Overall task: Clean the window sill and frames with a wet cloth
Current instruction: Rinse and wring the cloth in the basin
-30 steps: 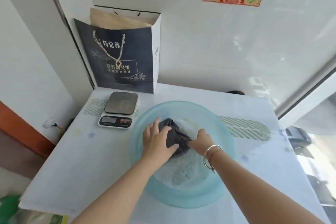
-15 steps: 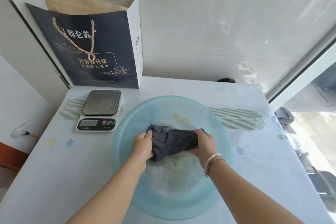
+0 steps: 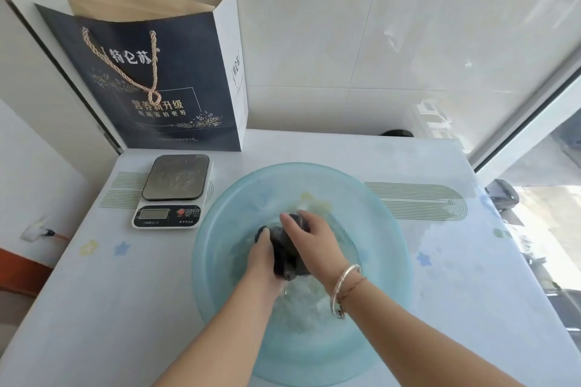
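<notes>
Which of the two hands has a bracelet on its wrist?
The right hand, gripping the dark cloth; a silver bracelet circles its wrist. The left hand has a bare wrist.

Basin (image 3: 220, 248) sitting on surface (image 3: 103, 292); scale (image 3: 173, 192) lying just left of it; paper bag (image 3: 151, 82) standing behind scale; cloth (image 3: 287, 256) sitting inside basin.
</notes>
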Demonstrator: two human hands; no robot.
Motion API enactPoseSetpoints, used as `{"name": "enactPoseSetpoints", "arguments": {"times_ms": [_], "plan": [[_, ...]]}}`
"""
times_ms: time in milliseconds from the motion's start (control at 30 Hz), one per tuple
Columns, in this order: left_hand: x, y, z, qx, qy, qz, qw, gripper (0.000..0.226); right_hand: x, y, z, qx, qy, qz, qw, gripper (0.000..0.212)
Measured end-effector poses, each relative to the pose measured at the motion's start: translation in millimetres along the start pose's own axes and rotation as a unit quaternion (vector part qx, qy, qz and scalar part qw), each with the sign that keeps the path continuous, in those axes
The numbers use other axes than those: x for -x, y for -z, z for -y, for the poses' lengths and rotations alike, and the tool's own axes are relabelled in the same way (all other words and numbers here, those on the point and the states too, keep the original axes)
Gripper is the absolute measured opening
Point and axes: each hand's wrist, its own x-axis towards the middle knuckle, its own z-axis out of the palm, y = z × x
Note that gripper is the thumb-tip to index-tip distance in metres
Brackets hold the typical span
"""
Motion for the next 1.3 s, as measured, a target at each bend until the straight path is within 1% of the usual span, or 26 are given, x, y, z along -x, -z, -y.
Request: {"name": "enactPoseSetpoints", "arguments": {"times_ms": [67, 100, 133, 167, 200, 233, 267, 333, 367, 433, 500, 533, 567, 600, 667, 733, 800, 867, 967, 1000, 1067, 1133, 1167, 1200, 1233, 1300], "plan": [[0, -8, 3, 0.022, -0.057, 0.004, 0.998, 0.052, 11, -4, 12, 0.057, 0.042, 0.029, 0.997, 0.041], [6, -16, 5, 0.047, -0.082, 0.031, 0.995, 0.056, 13, -10, 14, 0.096, 0.058, 0.037, 0.993, 0.041], [18, -24, 3, 0.069, -0.097, 0.067, 0.991, 0.052, 13, -15, 15, 0.14, 0.068, 0.035, 0.987, 0.04], [23, -29, -4, 0.065, -0.117, 0.031, 0.991, 0.043, 10, -19, 14, 0.183, 0.071, 0.022, 0.98, 0.037], [27, -33, -3, 0.075, -0.116, 0.06, 0.989, 0.038, 4, -21, 12, 0.221, 0.064, 0.002, 0.973, 0.032], [30, -32, 2, 0.055, -0.078, 0.118, 0.988, 0.035, -3, -21, 8, 0.258, 0.049, -0.017, 0.965, 0.029], [30, -30, 2, 0.024, 0.001, 0.136, 0.99, 0.029, -11, -20, 2, 0.287, 0.032, -0.033, 0.957, 0.03], [22, -15, 1, -0.1, 0.089, 0.089, 0.987, 0.038, -25, -14, -15, 0.344, 0.007, -0.046, 0.938, 0.033], [14, -6, 3, -0.128, 0.089, 0.053, 0.986, 0.039, -30, -9, -24, 0.377, -0.006, -0.047, 0.925, 0.032], [3, 7, 7, -0.182, 0.045, -0.045, 0.981, 0.041, -31, 4, -39, 0.448, -0.038, -0.059, 0.891, 0.03], [-7, 20, 12, -0.245, -0.018, -0.163, 0.956, 0.049, -26, 14, -50, 0.506, -0.05, -0.076, 0.858, 0.033], [-6, 24, 13, -0.252, -0.046, -0.191, 0.948, 0.047, -22, 15, -54, 0.517, -0.05, -0.073, 0.852, 0.032], [0, 25, 14, -0.231, -0.06, -0.181, 0.954, 0.046, -19, 13, -58, 0.493, -0.058, -0.067, 0.865, 0.027], [8, 24, 14, -0.196, -0.067, -0.156, 0.966, 0.046, -18, 7, -59, 0.429, -0.083, -0.052, 0.898, 0.024], [4, 21, 18, -0.127, -0.058, -0.118, 0.983, 0.052, -15, -5, -52, 0.224, -0.153, 0.01, 0.962, 0.027], [-28, 29, 25, -0.107, -0.033, -0.095, 0.989, 0.068, -12, -13, -35, 0.079, -0.149, 0.031, 0.985, 0.035], [-34, 25, 23, -0.072, -0.006, -0.056, 0.996, 0.066, -5, -15, -12, 0.03, -0.091, 0.02, 0.995, 0.037], [3, 9, 8, -0.065, -0.031, -0.014, 0.997, 0.045, 4, -17, 7, 0.06, -0.03, 0.033, 0.997, 0.042], [20, -12, 5, -0.038, -0.071, 0.004, 0.997, 0.043, 16, -26, 18, 0.195, 0.024, 0.041, 0.98, 0.044], [26, -15, 4, -0.032, -0.077, 0.025, 0.996, 0.042, 14, -28, 15, 0.23, 0.023, 0.025, 0.973, 0.041], [31, -19, 1, -0.014, -0.002, 0.034, 0.999, 0.038, 5, -20, 3, 0.252, -0.019, -0.013, 0.967, 0.037], [29, -17, -1, -0.118, 0.03, 0.035, 0.992, 0.028, -2, -6, -16, 0.277, -0.061, -0.034, 0.958, 0.039], [29, -17, -2, -0.206, 0.026, 0.022, 0.978, 0.025, -4, 2, -27, 0.313, -0.074, -0.037, 0.946, 0.04], [31, -14, -3, -0.309, -0.002, -0.008, 0.951, 0.029, -6, 9, -37, 0.35, -0.083, -0.041, 0.932, 0.04], [30, -12, -3, -0.424, -0.051, -0.052, 0.903, 0.037, -8, 15, -46, 0.381, -0.087, -0.051, 0.919, 0.04], [32, -6, -4, -0.613, -0.179, -0.126, 0.759, 0.043, -8, 26, -55, 0.427, -0.086, -0.073, 0.897, 0.037]]}}
